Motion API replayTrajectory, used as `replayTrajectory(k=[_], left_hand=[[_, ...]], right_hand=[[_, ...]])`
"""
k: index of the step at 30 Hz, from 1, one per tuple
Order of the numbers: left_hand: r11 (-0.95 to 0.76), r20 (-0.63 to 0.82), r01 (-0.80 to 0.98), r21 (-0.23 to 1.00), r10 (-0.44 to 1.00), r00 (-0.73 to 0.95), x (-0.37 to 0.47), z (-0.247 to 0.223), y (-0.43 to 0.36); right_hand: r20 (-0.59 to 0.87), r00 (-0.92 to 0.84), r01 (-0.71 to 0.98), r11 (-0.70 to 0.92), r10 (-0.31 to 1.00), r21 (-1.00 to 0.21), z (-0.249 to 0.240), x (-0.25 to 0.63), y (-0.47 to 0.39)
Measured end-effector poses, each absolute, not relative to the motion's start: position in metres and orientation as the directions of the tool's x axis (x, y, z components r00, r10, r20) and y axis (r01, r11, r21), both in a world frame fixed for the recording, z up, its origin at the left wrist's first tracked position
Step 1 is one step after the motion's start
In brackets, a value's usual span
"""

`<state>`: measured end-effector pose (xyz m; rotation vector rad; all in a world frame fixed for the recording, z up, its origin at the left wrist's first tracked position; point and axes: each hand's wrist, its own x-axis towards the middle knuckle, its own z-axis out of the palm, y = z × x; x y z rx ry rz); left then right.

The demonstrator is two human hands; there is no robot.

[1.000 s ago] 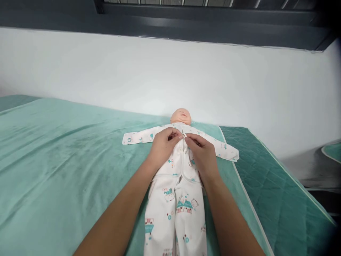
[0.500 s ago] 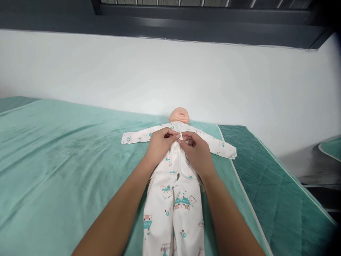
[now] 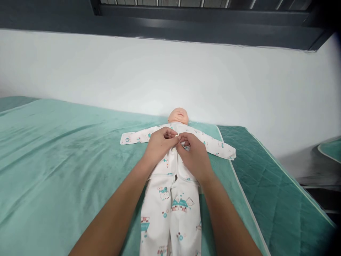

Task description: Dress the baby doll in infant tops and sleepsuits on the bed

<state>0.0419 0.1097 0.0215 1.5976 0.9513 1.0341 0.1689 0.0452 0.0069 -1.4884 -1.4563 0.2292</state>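
A baby doll [image 3: 178, 116] lies on its back, dressed in a white printed jacket [image 3: 166, 165] and matching trousers [image 3: 156, 217]. Its sleeves stretch out to both sides. My left hand [image 3: 160, 143] pinches the jacket's front edge at the chest with thumb and forefinger. My right hand [image 3: 194, 153] is closed on the same front opening, its fingertips meeting those of the left. A small pale spot, perhaps a button, shows between the fingertips. Below my hands the two front edges of the jacket lie side by side. The fingers hide most of the chest.
The doll rests on a light green sheet [image 3: 66, 170] over a darker quilted mattress cover [image 3: 266, 177] at right. A white wall [image 3: 160, 74] rises behind its head. A dark metal bed frame [image 3: 186, 26] crosses overhead.
My fingertips have drawn closer together at the jacket's front, and the right thumb has shifted slightly. The doll and clothes appear a little further left in the view.
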Motion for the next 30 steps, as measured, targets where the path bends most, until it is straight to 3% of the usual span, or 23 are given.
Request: replayTrajectory(k=[7, 12, 18, 22, 30], left_hand=[[-0.265, 0.208, 0.137, 0.954, 0.920, 0.333, 0.040, 0.025, 0.110], [-0.352, 0.281, 0.213, 0.911, 0.910, 0.304, 0.042, 0.023, 0.107], [-0.366, 0.303, 0.203, 0.908, 0.909, 0.286, 0.044, 0.021, 0.106], [-0.349, 0.304, 0.143, 0.926, 0.915, 0.265, 0.045, 0.018, 0.107], [-0.333, 0.289, 0.134, 0.933, 0.919, 0.268, 0.047, 0.017, 0.107]], right_hand=[[0.360, 0.333, 0.424, 0.202, 0.872, -0.883, 0.010, 0.168, 0.046], [0.314, 0.351, 0.368, 0.179, 0.882, -0.913, 0.009, 0.169, 0.047], [0.327, 0.360, 0.408, 0.168, 0.874, -0.897, 0.006, 0.168, 0.048], [0.464, 0.389, 0.570, 0.188, 0.796, -0.800, 0.002, 0.167, 0.051], [0.553, 0.256, 0.689, 0.251, 0.793, -0.680, -0.004, 0.172, 0.055]])
